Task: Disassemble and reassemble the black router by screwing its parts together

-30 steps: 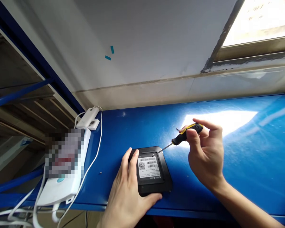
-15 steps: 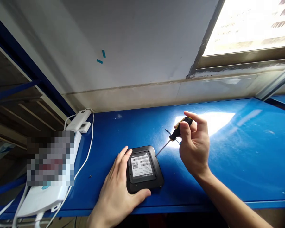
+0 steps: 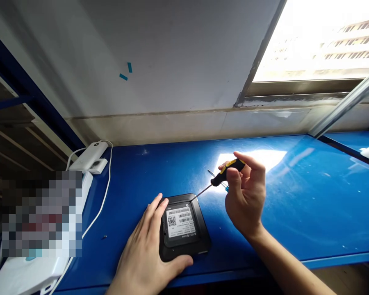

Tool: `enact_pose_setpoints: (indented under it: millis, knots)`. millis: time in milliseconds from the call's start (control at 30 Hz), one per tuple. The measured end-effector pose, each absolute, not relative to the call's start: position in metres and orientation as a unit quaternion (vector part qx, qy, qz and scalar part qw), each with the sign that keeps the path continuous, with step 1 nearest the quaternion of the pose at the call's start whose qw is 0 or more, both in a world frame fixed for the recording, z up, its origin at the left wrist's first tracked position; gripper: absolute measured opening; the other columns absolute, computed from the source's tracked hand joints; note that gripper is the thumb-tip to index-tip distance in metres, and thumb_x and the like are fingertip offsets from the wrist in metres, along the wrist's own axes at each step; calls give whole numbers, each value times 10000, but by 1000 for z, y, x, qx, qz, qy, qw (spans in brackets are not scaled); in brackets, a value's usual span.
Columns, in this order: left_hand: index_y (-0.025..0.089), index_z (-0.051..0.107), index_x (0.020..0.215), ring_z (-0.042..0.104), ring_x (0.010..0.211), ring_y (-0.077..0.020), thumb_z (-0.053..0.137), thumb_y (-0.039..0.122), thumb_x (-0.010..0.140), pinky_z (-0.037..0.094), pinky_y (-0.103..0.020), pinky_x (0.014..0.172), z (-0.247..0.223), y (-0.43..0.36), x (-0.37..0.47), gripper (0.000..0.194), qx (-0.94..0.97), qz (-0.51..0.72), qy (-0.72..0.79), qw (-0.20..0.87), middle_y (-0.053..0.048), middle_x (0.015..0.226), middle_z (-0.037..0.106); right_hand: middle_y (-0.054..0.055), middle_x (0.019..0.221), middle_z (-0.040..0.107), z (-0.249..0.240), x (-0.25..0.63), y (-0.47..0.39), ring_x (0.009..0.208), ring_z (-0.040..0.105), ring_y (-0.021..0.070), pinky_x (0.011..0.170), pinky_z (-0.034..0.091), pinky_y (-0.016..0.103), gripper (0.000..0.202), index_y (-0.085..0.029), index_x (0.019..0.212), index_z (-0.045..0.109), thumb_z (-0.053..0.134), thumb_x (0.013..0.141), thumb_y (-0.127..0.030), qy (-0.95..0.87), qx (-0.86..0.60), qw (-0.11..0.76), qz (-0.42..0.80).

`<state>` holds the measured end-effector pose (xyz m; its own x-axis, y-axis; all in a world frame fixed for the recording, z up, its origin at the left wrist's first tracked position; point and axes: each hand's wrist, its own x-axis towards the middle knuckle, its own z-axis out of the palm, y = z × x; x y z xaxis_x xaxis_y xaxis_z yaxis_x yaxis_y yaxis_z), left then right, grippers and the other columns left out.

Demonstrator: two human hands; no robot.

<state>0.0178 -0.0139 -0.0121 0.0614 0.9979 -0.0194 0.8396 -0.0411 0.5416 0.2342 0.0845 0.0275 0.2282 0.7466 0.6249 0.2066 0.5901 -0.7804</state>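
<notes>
A square black electronic box point(image 3: 201, 231) lies on the blue table, its underside label with barcodes and a QR code facing up. My left hand point(image 3: 150, 250) grips it from the left, fingers along the far left side and thumb at the near edge. In my right hand point(image 3: 247, 196) is a screwdriver point(image 3: 226, 172) with a black and yellow handle, held at a slant. Its tip meets the box near the far right corner of the label recess. Behind the handle lies a thin dark tool with a blue end point(image 3: 226, 189), partly hidden.
White power strips point(image 3: 90, 157) with a white cable point(image 3: 106, 196) run along the left side, beside a pixelated patch. A small screw-like bit point(image 3: 104, 236) rests on the blue table point(image 3: 141, 176). A wall and window point(image 3: 307, 45) stand behind; a metal post point(image 3: 341, 108) rises at right.
The screwdriver tip has shifted from the box's right rim to the corner of the label recess, and the screwdriver slants lower. The view has turned slightly right. My left hand keeps its grip.
</notes>
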Motion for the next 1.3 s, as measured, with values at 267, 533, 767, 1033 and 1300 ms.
enact_pose_setpoints:
  millis: [267, 533, 767, 1033, 1300]
  knots:
    - [334, 271, 1632, 279, 1577, -370, 812, 497, 734, 343, -606, 1229, -11, -15, 20, 1061, 693, 168, 664, 226, -51, 1754, 224, 19, 953, 649, 22, 235, 88, 802, 692, 172, 638, 615, 325, 265, -313, 1273, 529, 590, 1026, -387, -596, -407, 652, 234]
    - [313, 332, 1620, 305, 1563, -390, 825, 446, 729, 385, -606, 1205, -12, -17, 19, 1028, 699, 163, 662, 216, -53, 1750, 234, -17, 848, 692, 23, 242, 93, 696, 713, 132, 610, 633, 271, 181, -274, 1128, 652, 687, 975, -364, -569, -401, 689, 203]
    - [375, 264, 1637, 289, 1554, -445, 880, 473, 644, 424, -659, 1161, -37, -17, 15, 1172, 705, 205, 659, 161, -48, 1743, 257, 51, 1134, 772, 33, 235, 101, 865, 794, 183, 755, 684, 361, 246, -275, 1211, 681, 526, 1057, -387, -575, -385, 661, 291]
    - [319, 296, 1608, 350, 1531, -429, 806, 372, 699, 457, -612, 1151, -28, -17, 26, 1044, 688, 218, 684, 105, -93, 1730, 295, -35, 828, 693, 35, 224, 113, 715, 729, 131, 633, 648, 269, 190, -295, 1125, 688, 704, 954, -378, -556, -382, 666, 318]
    - [373, 170, 1605, 414, 1507, -390, 748, 387, 748, 529, -577, 1092, -33, -17, 25, 1034, 696, 207, 684, 66, -68, 1724, 323, 52, 1153, 754, 33, 218, 117, 826, 773, 177, 683, 652, 347, 231, -276, 1179, 632, 476, 1050, -387, -562, -350, 667, 341]
